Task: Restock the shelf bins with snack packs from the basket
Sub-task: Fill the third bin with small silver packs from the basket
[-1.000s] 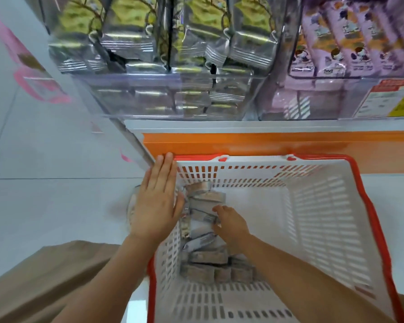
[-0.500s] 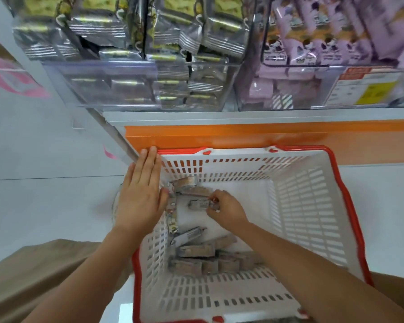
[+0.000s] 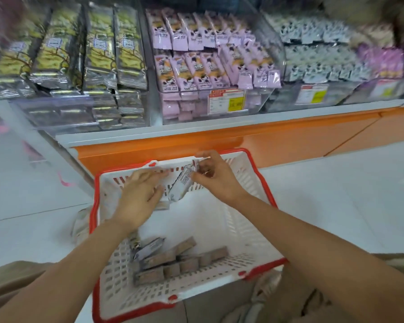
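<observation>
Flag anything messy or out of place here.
Nothing looks spilled or damaged. The packs left in the basket lie jumbled at its near end, and the purple packs at the right of their bin lean over instead of standing in line.

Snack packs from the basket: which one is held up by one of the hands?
The pale pack pinched by the right hand, tilted near the far rim of the basket; the brown packs lie on its floor at the near end.

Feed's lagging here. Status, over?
Right hand pinches one pack over basket far rim. Left hand flat over basket. Loose packs on its floor. Nothing blocks bins.
</observation>
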